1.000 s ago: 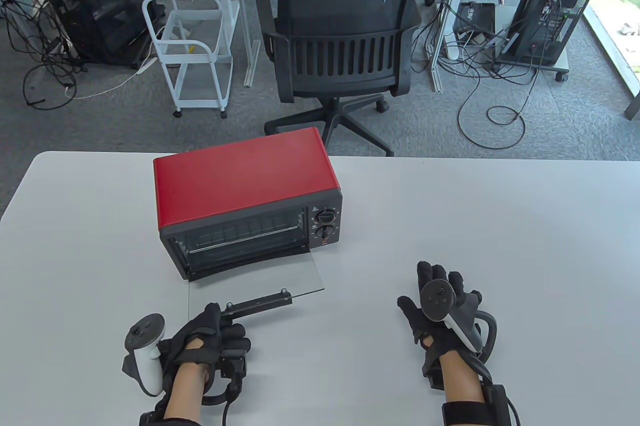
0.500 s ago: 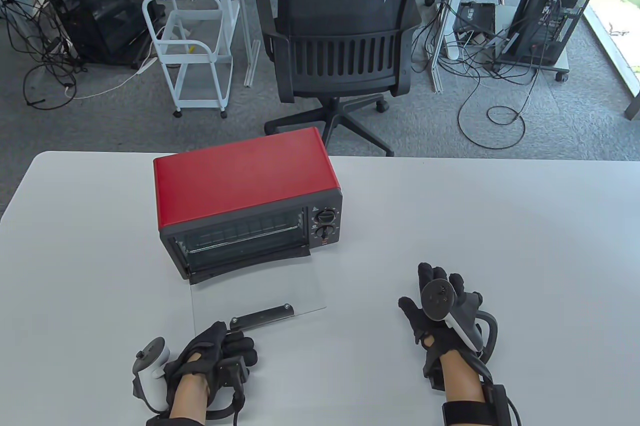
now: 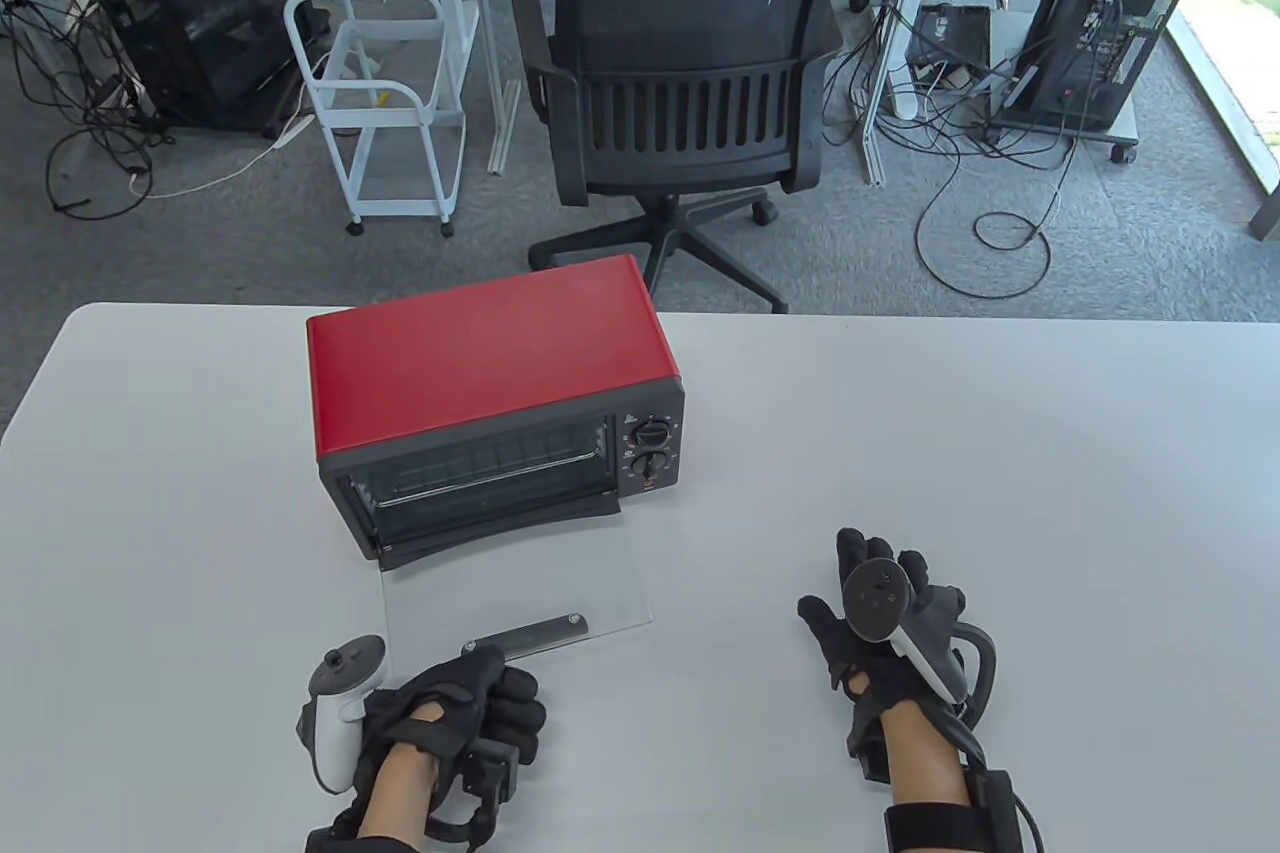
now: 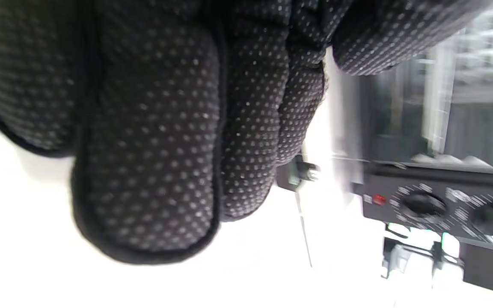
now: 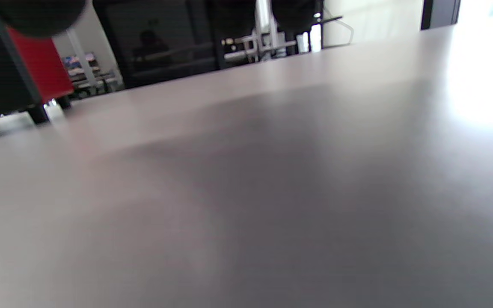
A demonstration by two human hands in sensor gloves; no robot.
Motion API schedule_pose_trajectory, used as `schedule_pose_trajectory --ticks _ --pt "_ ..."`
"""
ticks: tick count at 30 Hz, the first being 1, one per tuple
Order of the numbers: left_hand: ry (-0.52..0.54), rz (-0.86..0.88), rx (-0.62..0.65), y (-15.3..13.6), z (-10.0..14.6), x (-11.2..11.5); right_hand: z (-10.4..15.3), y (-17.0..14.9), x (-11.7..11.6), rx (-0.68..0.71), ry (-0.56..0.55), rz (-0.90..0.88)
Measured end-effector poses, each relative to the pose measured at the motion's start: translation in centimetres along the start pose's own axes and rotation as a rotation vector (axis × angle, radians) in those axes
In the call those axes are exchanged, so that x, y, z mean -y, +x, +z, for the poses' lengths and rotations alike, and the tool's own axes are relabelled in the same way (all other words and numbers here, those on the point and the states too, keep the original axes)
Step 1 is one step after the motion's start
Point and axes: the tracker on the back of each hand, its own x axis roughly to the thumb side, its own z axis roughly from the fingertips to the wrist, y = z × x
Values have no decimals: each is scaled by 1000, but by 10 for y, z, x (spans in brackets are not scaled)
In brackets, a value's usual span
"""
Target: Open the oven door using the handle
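Note:
The red toaster oven (image 3: 480, 363) stands on the white table (image 3: 950, 453). Its glass door (image 3: 520, 583) lies folded down flat on the table in front of it. The black handle (image 3: 540, 635) runs along the door's near edge. My left hand (image 3: 480, 693) has curled fingers at the handle's left end and covers it. In the left wrist view the gloved fingers (image 4: 152, 128) fill the frame, with the handle's bolted end (image 4: 302, 173) and the oven knobs (image 4: 422, 205) beyond them. My right hand (image 3: 870, 613) rests flat on the table, fingers spread and empty, right of the door.
A black office chair (image 3: 690, 73) stands behind the table's far edge, with a white cart (image 3: 385, 103) and computer towers further back. The right wrist view shows bare table (image 5: 272, 171) and the oven's corner (image 5: 37, 68).
The door swung down from nearly flat to flat on the table. My left hand came toward me with the handle, then shifted right and rolled. The right hand stayed still.

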Motion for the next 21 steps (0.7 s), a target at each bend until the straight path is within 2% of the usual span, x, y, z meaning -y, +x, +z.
schedule_pose_trajectory --ticks 5,10,15,21 --pt "206 -228 280 57 21 -13 -1 0 0 5 -1 -5" --pt "439 -452 489 90 40 -37 -1 2 1 14 -4 12" --pt "665 -764 648 95 41 -52 -1 3 1 18 -17 23" --pt "757 -1021 667 71 28 -58 -2 -1 1 10 -19 57"
